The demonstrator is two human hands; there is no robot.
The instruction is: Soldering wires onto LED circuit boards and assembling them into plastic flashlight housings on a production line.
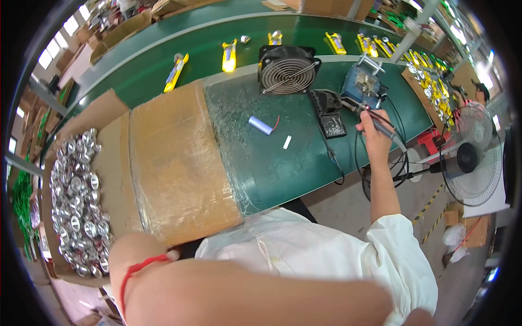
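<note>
My right hand is closed around the grey handle of a soldering iron at the right of the bench. The iron's front end lies by a black iron stand and a blue soldering device. My left arm crosses the bottom of the view, large and blurred, with a red string on the wrist. The left hand is beside the box of shiny silver reflector cups; its fingers are hidden. On the green mat lie a blue cylindrical battery with a red wire and a small white strip.
A taped cardboard sheet covers the bench's left part. A square black fan stands at its back edge. Beyond, a green conveyor carries several yellow pieces. At right are a cardboard tray of yellow pieces and a fan.
</note>
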